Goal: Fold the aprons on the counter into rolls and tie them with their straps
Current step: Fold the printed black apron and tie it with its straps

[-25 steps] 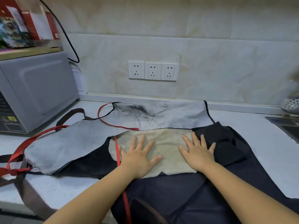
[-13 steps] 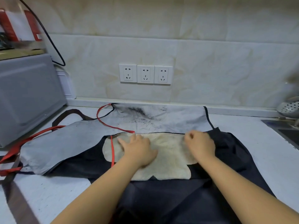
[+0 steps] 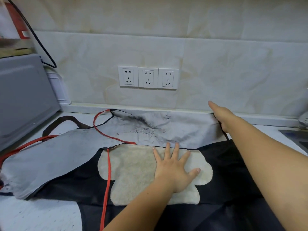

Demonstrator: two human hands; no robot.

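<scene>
Dark apron (image 3: 233,172): spread flat on the near counter (image 3: 41,214) as the top layer, cream patch (image 3: 133,167) facing up.
Grey apron (image 3: 183,130): partly beneath and behind the dark one, far edge against the wall ledge, marked with dark smudges.
Left hand (image 3: 175,167): flat on the cream patch, fingers spread, pressing the cloth down; nothing gripped.
Right hand (image 3: 220,115): reaching to the far right corner of the grey apron, beside the black strap (image 3: 224,132). Fingers point toward the wall; underside hidden, so cannot tell whether the strap is pinched.
Red strap (image 3: 107,172): runs down the left side of the patch, with a further length looped over the grey apron.
Brown strap (image 3: 58,119): lies at far left, beyond the grey apron.
Progress, as judged: no roll begun; both aprons flat and untied.
Step in hand, as judged: clearing straps and squaring the cloth before rolling.
Method advised: keep the left palm anchoring the centre; draw the strap clear of the body so it is not rolled in; separate the two aprons first.
Risk: tangled straps, or both layers dragged together.
</scene>
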